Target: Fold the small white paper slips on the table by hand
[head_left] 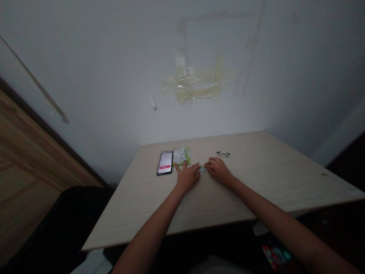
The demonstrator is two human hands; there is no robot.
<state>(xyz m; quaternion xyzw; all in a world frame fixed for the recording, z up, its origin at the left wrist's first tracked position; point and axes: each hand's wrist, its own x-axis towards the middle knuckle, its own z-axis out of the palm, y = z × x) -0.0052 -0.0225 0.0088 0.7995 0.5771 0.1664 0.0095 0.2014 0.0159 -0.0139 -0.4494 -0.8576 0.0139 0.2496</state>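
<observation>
Between my two hands a small piece of green-and-white printed paper [202,168] lies on the table, perhaps folded; its details are too small to make out. My left hand [188,177] holds it from the left with thumb and forefinger, while its other fingers spread toward the lower edge of a green-and-white packet or booklet [181,155]. From the other side, the bent fingertips of my right hand [219,170] grip the paper's right edge. Beyond the right hand sits a small boat-shaped folded paper [223,153], touched by neither hand.
A phone [165,163] with a lit screen lies left of the packet. The pale wooden table [137,205] meets a wall with old tape [196,85] at its back. A small scrap [325,174] lies near the right edge. A dark chair-like shape stands at left.
</observation>
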